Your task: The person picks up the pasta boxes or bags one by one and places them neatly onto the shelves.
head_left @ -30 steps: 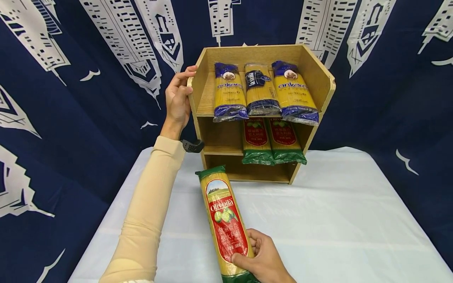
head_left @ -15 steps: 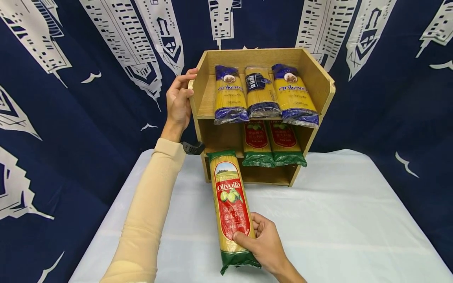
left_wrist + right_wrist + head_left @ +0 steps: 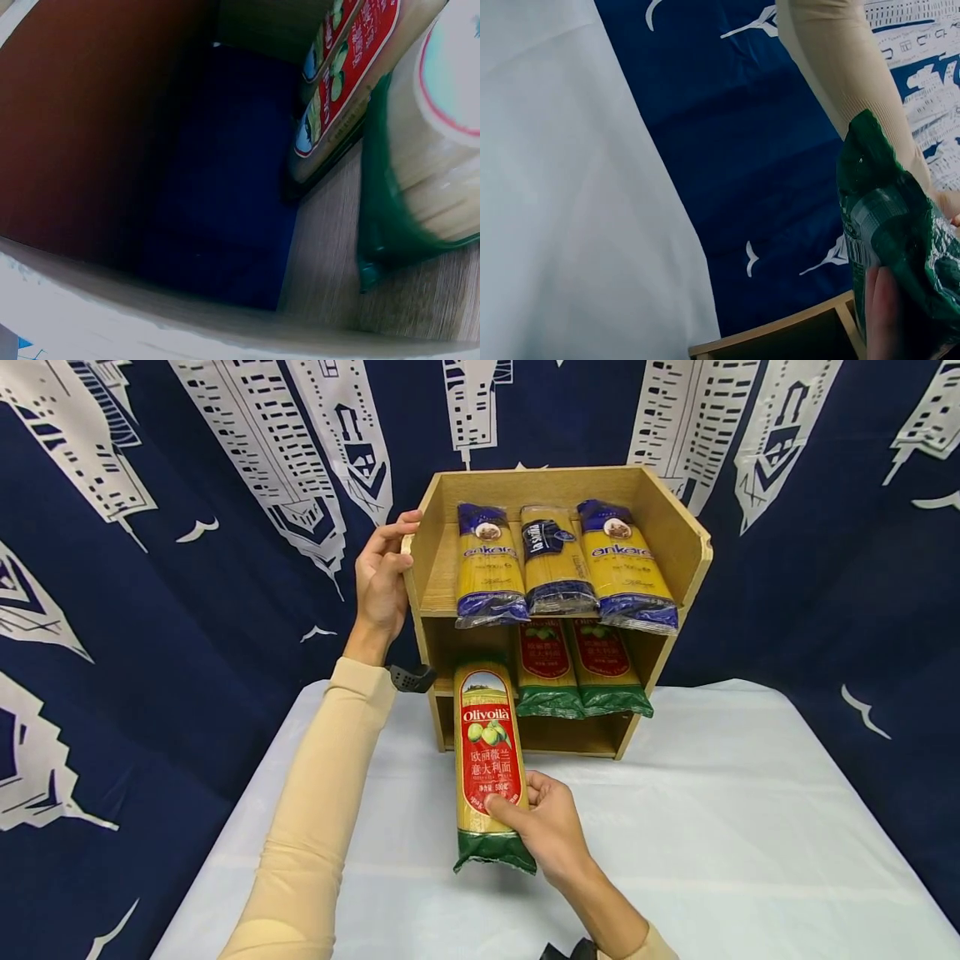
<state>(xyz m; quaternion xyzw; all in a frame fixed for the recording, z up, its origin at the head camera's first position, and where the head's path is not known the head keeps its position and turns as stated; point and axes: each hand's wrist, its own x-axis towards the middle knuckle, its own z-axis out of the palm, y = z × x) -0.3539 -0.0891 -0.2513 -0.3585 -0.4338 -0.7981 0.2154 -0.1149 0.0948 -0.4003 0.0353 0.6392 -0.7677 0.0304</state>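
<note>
My right hand (image 3: 546, 827) grips the lower right side of a spaghetti packet (image 3: 487, 752) with a red Olivoilà label and green ends, thumb on top. Its far end is inside the left part of the middle compartment of a wooden shelf (image 3: 442, 568). In the left wrist view that packet's green end (image 3: 386, 210) lies over the compartment floor, apart from the packets beyond. My left hand (image 3: 382, 581) holds the shelf's left side panel by its front edge. Two more Olivoilà packets (image 3: 546, 668) lie side by side at the right of the middle compartment.
On the top level lie two Ankara pasta packets (image 3: 491, 564) with a la Sovrana-like dark-labelled packet (image 3: 557, 560) between them. The bottom compartment (image 3: 570, 735) sits under the middle one. A white-covered table (image 3: 712, 827) bears the shelf, before a dark blue printed cloth (image 3: 810, 593).
My right hand has carried the spaghetti packet up and forward, from in front of the shelf until its far end entered the middle compartment. The left hand keeps its hold on the side panel.
</note>
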